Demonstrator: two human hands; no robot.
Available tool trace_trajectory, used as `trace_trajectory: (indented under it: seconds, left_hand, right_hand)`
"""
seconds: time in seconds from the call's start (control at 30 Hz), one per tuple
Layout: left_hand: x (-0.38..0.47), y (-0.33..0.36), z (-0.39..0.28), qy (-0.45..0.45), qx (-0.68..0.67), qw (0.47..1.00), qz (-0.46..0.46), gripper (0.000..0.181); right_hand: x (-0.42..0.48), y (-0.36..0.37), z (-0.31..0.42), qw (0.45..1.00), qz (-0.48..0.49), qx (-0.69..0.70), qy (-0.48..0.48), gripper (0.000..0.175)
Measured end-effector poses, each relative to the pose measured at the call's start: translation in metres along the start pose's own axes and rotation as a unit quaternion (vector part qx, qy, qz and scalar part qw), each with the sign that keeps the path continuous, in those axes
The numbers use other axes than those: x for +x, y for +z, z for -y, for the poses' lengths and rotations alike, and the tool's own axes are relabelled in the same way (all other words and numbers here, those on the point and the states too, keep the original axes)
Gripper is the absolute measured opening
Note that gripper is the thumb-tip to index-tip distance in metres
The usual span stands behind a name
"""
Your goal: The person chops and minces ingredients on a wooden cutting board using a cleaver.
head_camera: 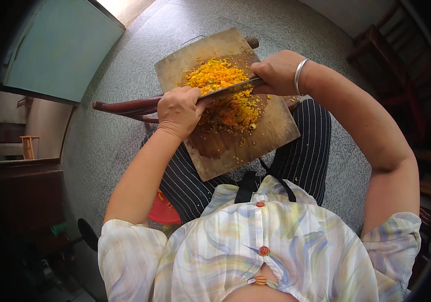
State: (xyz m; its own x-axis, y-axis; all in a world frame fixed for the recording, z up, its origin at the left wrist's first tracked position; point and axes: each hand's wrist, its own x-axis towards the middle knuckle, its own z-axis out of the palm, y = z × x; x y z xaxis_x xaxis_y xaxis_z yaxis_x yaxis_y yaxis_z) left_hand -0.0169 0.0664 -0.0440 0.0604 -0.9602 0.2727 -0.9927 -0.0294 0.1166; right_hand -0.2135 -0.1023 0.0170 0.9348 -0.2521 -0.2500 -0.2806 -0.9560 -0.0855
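Observation:
A wooden chopping board (238, 145) lies in front of me, partly over my knees, with a heap of finely chopped orange and yellow vegetable (219, 75) on it. A knife (230, 89) crosses the heap, its blade seen nearly edge-on. My right hand (277, 73), with a silver bangle at the wrist, grips the knife's handle end. My left hand (180, 109) holds the far end of the blade, its fingers over the top. Chopped bits lie on both sides of the blade, and small pale crumbs are scattered over the board.
Dark red wooden legs (128, 106) stick out beneath the board on the left. A red plastic container (164, 209) stands on the floor by my left leg. Dark red wooden chairs (381, 60) stand at the right. A pale green panel (64, 45) is at the upper left.

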Motion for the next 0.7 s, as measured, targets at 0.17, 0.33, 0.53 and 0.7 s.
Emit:
trace_trajectory:
  seconds: [0.17,0.33,0.53,0.7]
  left_hand:
    - [0.004,-0.005,-0.002,0.036,-0.015,0.999,0.019,0.025]
    - [0.029,-0.010,-0.001,0.067,0.032,0.994,0.085,0.025]
    - [0.003,-0.046,-0.008,0.114,-0.022,0.992,0.040,0.024]
    - [-0.040,-0.032,-0.018,0.122,-0.067,0.988,0.072,0.023]
  right_hand:
    - [-0.016,0.022,0.005,0.999,0.013,0.027,0.032,0.031]
    - [-0.025,0.037,0.003,0.991,-0.054,0.091,0.078,0.031]
    - [-0.055,0.004,0.035,0.992,-0.001,0.104,0.073,0.034]
    - [-0.067,0.029,0.056,0.990,0.065,0.115,0.056,0.032]
